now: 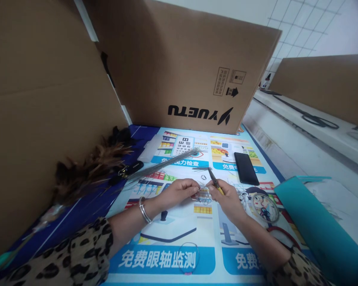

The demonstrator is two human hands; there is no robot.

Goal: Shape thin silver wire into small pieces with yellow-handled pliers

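Note:
My left hand (183, 191), with a silver bangle at its wrist, is closed in a pinch on thin wire, whose exact shape is too fine to make out. Close by on the right, my right hand (226, 196) is wrapped round pliers (215, 180) with a yellow handle and dark jaws pointing up and away. Fine wire loops (205, 197) show in the gap between the hands. Just beyond the fingers lie a small black ring (203, 177) and a few short wire pieces (200, 169). A long bundle of thin grey wires (167, 163) stretches across the table behind my left hand.
A black phone (246, 169) lies beyond my right hand, and a round clear dish (265, 208) beside my right forearm. Further right is a teal case (316, 222). Brown feathers (92, 159) lie at left. Cardboard (181, 59) walls off the back. A thin cord loop (188, 258) lies in front.

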